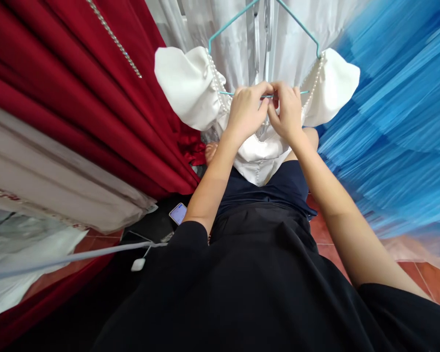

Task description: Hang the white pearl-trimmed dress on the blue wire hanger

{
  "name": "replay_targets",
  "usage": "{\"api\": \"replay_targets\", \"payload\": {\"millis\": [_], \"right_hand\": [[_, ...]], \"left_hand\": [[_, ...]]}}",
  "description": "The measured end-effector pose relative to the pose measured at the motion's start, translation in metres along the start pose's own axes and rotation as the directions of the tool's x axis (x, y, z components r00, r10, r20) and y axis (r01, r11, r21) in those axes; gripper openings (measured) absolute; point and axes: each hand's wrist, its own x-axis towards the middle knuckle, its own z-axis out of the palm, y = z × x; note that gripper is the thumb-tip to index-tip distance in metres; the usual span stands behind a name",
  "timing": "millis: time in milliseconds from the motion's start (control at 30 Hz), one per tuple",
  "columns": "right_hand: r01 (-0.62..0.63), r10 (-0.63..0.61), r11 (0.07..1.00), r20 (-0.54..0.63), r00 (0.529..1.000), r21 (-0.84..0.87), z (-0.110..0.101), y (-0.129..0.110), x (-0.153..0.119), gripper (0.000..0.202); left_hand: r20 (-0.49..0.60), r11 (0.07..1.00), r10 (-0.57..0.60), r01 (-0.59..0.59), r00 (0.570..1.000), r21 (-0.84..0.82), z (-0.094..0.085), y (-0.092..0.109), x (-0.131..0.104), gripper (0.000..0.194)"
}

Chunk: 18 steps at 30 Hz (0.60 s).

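A white dress bodice (258,151) with puffed sleeves and pearl-trimmed straps hangs on a thin turquoise hanger (232,22) in front of me. Both my hands meet over the hanger's lower bar, between the two straps. My left hand (248,108) is closed, its fingertips pinched at the bar. Close against it, my right hand (286,110) is closed too, thumb and fingers drawn together. What the fingertips pinch is small and mostly hidden by the fingers. The lower part of the bodice drapes over my lap.
A red dress (139,112) and pale gowns (58,166) hang at the left, a blue tulle dress (396,122) at the right. White fabric (227,44) hangs behind the hanger. A phone (178,213) lies on a black surface by my left elbow; a pale cord (95,253) crosses nearby.
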Motion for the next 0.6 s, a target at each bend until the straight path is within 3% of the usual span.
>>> {"api": "replay_targets", "payload": {"millis": [100, 167, 233, 300, 400, 467, 600], "right_hand": [[-0.051, 0.056, 0.994, -0.050, 0.997, 0.100, 0.002, -0.006, -0.005, 0.034], [-0.046, 0.057, 0.990, -0.083, 0.995, 0.133, -0.001, -0.017, -0.009, 0.033], [-0.033, 0.042, 0.995, -0.086, 0.995, 0.097, -0.002, -0.027, -0.011, 0.027], [-0.045, 0.047, 0.998, -0.056, 0.997, 0.047, -0.002, -0.030, -0.012, 0.020], [-0.056, 0.057, 0.998, -0.015, 0.998, 0.043, -0.002, -0.023, -0.010, 0.021], [-0.069, 0.068, 0.993, 0.018, 0.998, 0.096, -0.003, -0.016, -0.007, 0.025], [-0.083, 0.082, 0.989, 0.006, 0.997, 0.119, -0.004, -0.011, -0.004, 0.036]], "left_hand": [[-0.086, 0.996, 0.082, -0.080, 0.993, 0.033, -0.012, 0.008, 0.003, 0.040], [-0.245, 0.980, 0.173, -0.141, 0.954, 0.141, -0.025, 0.006, 0.006, 0.046], [-0.353, 0.961, 0.176, -0.082, 0.919, 0.265, -0.038, -0.003, 0.007, 0.054], [-0.438, 0.948, 0.059, 0.087, 0.897, 0.305, -0.050, -0.016, 0.007, 0.058], [-0.473, 0.946, -0.118, 0.244, 0.873, 0.213, -0.062, -0.035, 0.008, 0.034], [-0.454, 0.966, -0.155, 0.230, 0.877, 0.115, -0.068, -0.043, 0.011, 0.015], [-0.477, 0.995, -0.081, 0.099, 0.875, 0.014, -0.084, -0.049, 0.027, 0.020]]}}
